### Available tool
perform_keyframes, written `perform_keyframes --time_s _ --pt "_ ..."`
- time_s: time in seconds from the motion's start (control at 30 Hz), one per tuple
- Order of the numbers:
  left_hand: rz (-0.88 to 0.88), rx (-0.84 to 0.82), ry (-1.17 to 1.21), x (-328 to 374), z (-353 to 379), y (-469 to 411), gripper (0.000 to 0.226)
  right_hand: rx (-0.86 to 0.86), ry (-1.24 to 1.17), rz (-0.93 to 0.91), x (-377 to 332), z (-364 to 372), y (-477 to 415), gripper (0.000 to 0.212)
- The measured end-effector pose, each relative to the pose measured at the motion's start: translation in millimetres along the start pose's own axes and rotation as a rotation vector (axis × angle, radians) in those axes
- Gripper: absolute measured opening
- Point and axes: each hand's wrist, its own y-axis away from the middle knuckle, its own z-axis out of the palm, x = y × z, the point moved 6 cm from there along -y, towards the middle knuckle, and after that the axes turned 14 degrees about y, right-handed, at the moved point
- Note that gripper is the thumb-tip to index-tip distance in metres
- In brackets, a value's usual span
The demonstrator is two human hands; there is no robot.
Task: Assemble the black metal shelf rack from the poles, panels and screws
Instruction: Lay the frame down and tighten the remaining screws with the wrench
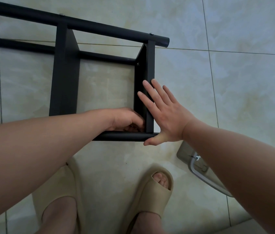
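At the near corner of the rack, your left hand has its fingers curled against the inner side of the end panel, just above the near pole; if it holds something, I cannot tell. Your right hand lies flat, fingers straight, on the panel's outer side, thumb at the pole's end. The rack lies on the tiled floor, before your slippers.
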Motion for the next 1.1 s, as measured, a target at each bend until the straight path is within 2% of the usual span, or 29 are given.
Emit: perform_keyframes --time_s 0.2,0.53,0.63,0.7,0.77,0.87,0.97,1.1 --pt "0.016 0.030 -0.184 0.7 -1.5 -2.2 0.006 0.007 0.002 -0.001 0.3 -0.6 -0.2 0.135" --pt "-0.039 -0.078 0.086 -4.8 0.4 -2.9 0.021 0.005 -0.007 -0.003 0.1 -1.2 0.0 0.134" --pt "-0.038 -0.039 -0.058 -3.2 0.4 -0.1 0.010 -0.002 -0.004 -0.002 0.4 -1.5 0.0 0.134" --pt "-0.003 0.004 -0.159 -0.4 -2.0 0.4 0.027 -0.005 -0.002 -0.003 0.2 -1.7 -0.2 0.135" --pt "0.004 0.023 -0.163 -0.1 -4.1 -0.5 0.033 -0.004 -0.004 -0.003 0.0 -1.5 -0.2 0.134" --pt "0.002 0.011 -0.097 -0.6 -4.9 -1.2 0.014 -0.004 -0.002 0.001 0.5 -1.0 0.0 0.134" --pt "-0.014 -0.029 0.011 -2.7 -3.2 -3.7 0.019 -0.002 0.000 0.000 0.5 -0.9 -0.2 0.135" --pt "-0.029 -0.035 -0.125 -2.5 1.6 -1.7 0.009 0.005 0.003 0.001 0.2 0.3 -0.1 0.135"
